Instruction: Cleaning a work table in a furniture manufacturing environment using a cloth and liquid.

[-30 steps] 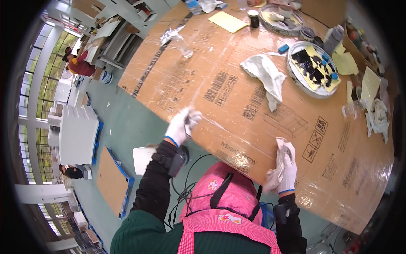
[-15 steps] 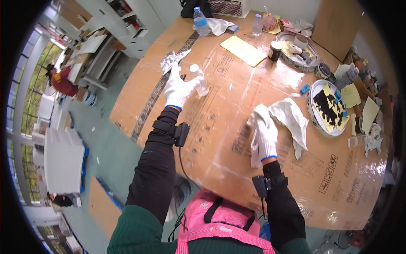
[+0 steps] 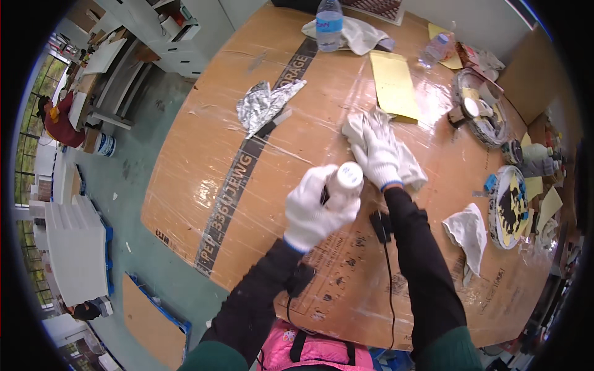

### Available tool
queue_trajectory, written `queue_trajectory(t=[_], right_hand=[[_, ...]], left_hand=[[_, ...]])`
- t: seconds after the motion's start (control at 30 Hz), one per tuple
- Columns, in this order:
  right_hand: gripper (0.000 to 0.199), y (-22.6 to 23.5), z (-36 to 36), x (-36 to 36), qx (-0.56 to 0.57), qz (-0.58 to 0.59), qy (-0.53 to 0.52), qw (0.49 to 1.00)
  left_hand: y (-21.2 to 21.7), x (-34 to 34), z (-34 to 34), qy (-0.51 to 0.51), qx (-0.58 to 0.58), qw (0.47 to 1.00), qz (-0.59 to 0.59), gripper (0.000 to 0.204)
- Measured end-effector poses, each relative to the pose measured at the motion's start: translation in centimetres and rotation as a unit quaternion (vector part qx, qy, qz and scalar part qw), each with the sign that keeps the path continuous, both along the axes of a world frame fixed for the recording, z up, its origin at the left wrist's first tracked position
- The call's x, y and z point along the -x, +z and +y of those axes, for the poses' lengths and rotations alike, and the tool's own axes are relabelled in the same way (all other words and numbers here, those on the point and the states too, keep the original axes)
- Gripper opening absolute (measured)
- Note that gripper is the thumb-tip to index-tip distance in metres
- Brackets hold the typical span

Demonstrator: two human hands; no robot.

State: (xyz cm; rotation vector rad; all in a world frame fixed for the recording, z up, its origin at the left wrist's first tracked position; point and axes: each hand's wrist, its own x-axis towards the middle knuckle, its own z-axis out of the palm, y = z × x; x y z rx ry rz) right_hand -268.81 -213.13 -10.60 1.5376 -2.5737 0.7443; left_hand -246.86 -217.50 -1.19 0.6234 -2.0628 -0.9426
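My left hand [image 3: 309, 210], in a white knit glove, is closed around a small clear bottle [image 3: 342, 193] with a white cap, held above the cardboard-covered table [image 3: 204, 154]. Just beyond it, my right hand [image 3: 378, 151], gloved the same way, grips a bunched white cloth [image 3: 408, 167]. Folds of that cloth stick out on both sides of the glove; the fingertips partly sink into it. A second white cloth [image 3: 467, 232] lies crumpled to the right of my right forearm.
Crumpled foil [image 3: 263, 106] lies at the left beside a dark flat strip. Farther off are a water bottle [image 3: 329, 25], a yellow sheet [image 3: 395, 85] and a dark jar [image 3: 461, 114]. Two round trays stand at the right, one with black-smeared paper [image 3: 512, 204]. Another person [image 3: 63, 120] is at far left.
My left hand has taken the capped bottle off the table and brought it nearer, rightward. My right hand has moved farther out with one cloth; the other cloth stays apart. The view has shifted.
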Motion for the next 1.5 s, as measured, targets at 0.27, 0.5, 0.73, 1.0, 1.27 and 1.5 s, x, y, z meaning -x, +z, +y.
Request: queue_trajectory(t=[0.27,0.5,0.73,1.0,1.27,1.5], right_hand=[[0.059,0.4,-13.6,0.6,0.0,0.064,0.008,0.998],[0.045,-0.3,-8.3,-13.3,-0.115,-0.137,0.161,0.97],[0.079,9.9,-18.4,-14.2,-0.198,-0.341,0.137,0.909],[0.045,6.8,-23.2,-8.7,-0.116,-0.179,0.123,0.969],[0.061,9.4,-24.9,0.9,0.214,-0.104,-0.042,0.97],[0.058,0.5,-18.7,-3.9,0.012,0.069,-0.004,0.997]], left_hand=[[2.0,-17.5,-1.5,0.115,-0.165,0.979,-0.021,0.068],[1.4,-24.7,-1.6,0.151,-0.121,0.978,-0.077,0.075],[2.3,-23.9,-1.1,0.13,-0.112,0.983,-0.058,0.075],[2.0,-27.0,-0.4,0.169,-0.127,0.974,-0.085,0.089],[0.8,-27.1,0.0,0.196,-0.134,0.97,-0.058,0.088],[1.4,-26.2,0.1,0.205,-0.13,0.969,-0.041,0.084]])
